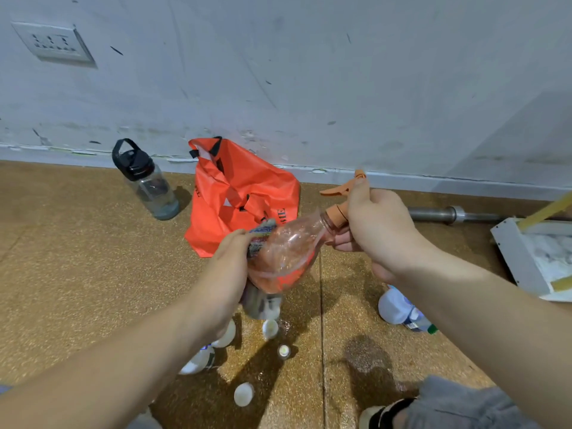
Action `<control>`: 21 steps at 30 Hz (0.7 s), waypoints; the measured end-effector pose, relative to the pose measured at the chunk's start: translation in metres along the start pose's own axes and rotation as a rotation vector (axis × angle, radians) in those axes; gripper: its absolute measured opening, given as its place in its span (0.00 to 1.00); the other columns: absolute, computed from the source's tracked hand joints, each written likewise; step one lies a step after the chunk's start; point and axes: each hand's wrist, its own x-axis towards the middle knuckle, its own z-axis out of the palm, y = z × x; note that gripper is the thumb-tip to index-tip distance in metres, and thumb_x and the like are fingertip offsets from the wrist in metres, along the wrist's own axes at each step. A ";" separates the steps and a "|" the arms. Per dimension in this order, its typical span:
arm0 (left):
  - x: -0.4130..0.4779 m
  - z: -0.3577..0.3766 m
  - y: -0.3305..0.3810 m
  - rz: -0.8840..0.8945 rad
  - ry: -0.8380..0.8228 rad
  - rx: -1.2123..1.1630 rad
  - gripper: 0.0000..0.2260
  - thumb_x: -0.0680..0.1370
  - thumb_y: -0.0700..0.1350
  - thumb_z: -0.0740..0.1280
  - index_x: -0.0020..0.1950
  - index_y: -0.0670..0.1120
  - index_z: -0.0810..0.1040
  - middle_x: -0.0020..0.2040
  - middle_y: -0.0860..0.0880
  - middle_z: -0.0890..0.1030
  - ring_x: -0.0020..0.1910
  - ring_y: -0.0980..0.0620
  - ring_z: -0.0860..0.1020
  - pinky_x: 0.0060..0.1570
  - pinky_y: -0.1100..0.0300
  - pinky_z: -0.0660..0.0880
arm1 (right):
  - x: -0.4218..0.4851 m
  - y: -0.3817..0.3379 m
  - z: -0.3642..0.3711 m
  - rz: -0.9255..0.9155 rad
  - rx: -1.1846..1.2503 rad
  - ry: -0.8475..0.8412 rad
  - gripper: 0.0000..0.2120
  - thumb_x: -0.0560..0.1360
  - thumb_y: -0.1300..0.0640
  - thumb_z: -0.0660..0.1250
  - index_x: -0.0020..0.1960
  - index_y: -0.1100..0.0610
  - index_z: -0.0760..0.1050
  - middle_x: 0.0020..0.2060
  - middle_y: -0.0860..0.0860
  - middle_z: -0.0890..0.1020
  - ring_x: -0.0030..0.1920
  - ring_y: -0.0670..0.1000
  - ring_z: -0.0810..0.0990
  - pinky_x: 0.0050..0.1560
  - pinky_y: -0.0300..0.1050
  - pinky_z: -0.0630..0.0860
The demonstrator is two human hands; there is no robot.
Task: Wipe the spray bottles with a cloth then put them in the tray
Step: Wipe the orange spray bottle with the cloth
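Observation:
A clear orange-tinted spray bottle (284, 252) with an orange trigger head is held tilted in the air above the floor. My right hand (377, 230) grips its neck and trigger head. My left hand (229, 267) holds a striped cloth (261, 235) against the bottle's left side, and the cloth's tail hangs down under the bottle. A white tray (513, 258) with a pale lining lies on the floor at the right edge. Another white bottle (399, 308) lies on its side below my right forearm, partly hidden.
An orange bag (238, 196) sits against the wall behind the bottle. A clear water bottle (148, 184) with a black lid stands to its left. Several small white bottles and caps (244, 394) lie on the floor below my hands. A metal bar (452, 215) lies along the wall at right.

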 end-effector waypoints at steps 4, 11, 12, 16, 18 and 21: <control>-0.010 0.008 0.007 -0.182 -0.057 -0.224 0.19 0.82 0.55 0.63 0.66 0.47 0.82 0.57 0.40 0.87 0.58 0.35 0.84 0.61 0.35 0.78 | -0.004 0.007 0.007 0.014 0.008 0.038 0.29 0.84 0.38 0.51 0.51 0.60 0.79 0.40 0.63 0.86 0.41 0.64 0.87 0.45 0.63 0.86; -0.022 0.003 0.012 -0.330 -0.206 -0.486 0.29 0.79 0.66 0.64 0.66 0.44 0.83 0.63 0.37 0.83 0.65 0.37 0.81 0.71 0.38 0.73 | -0.002 0.002 0.000 0.019 0.060 0.061 0.27 0.85 0.38 0.50 0.56 0.58 0.78 0.42 0.59 0.87 0.38 0.56 0.87 0.45 0.57 0.86; -0.020 0.004 0.011 -0.317 -0.180 -0.482 0.28 0.79 0.66 0.65 0.65 0.44 0.84 0.62 0.38 0.84 0.63 0.37 0.82 0.70 0.39 0.73 | -0.002 0.001 -0.001 0.015 0.047 0.060 0.26 0.85 0.39 0.50 0.56 0.58 0.78 0.42 0.59 0.87 0.37 0.56 0.87 0.46 0.57 0.86; -0.014 0.007 0.006 -0.326 -0.088 -0.399 0.23 0.78 0.62 0.71 0.66 0.47 0.82 0.62 0.45 0.85 0.63 0.43 0.83 0.72 0.40 0.71 | -0.008 0.001 0.003 -0.116 -0.095 0.106 0.26 0.83 0.37 0.49 0.50 0.55 0.77 0.41 0.58 0.86 0.41 0.60 0.86 0.50 0.62 0.84; -0.013 0.009 0.004 -0.292 -0.028 -0.363 0.18 0.84 0.55 0.65 0.64 0.44 0.82 0.56 0.44 0.87 0.58 0.45 0.85 0.68 0.43 0.76 | -0.012 0.003 0.003 -0.196 -0.196 0.089 0.25 0.85 0.39 0.49 0.52 0.55 0.77 0.41 0.55 0.84 0.42 0.56 0.84 0.48 0.53 0.81; -0.016 0.013 0.003 -0.109 0.071 -0.140 0.14 0.86 0.53 0.62 0.63 0.47 0.80 0.49 0.46 0.88 0.46 0.45 0.87 0.51 0.49 0.81 | -0.021 0.000 -0.002 -0.272 -0.259 0.061 0.21 0.86 0.44 0.49 0.49 0.56 0.75 0.37 0.51 0.80 0.35 0.43 0.79 0.34 0.34 0.72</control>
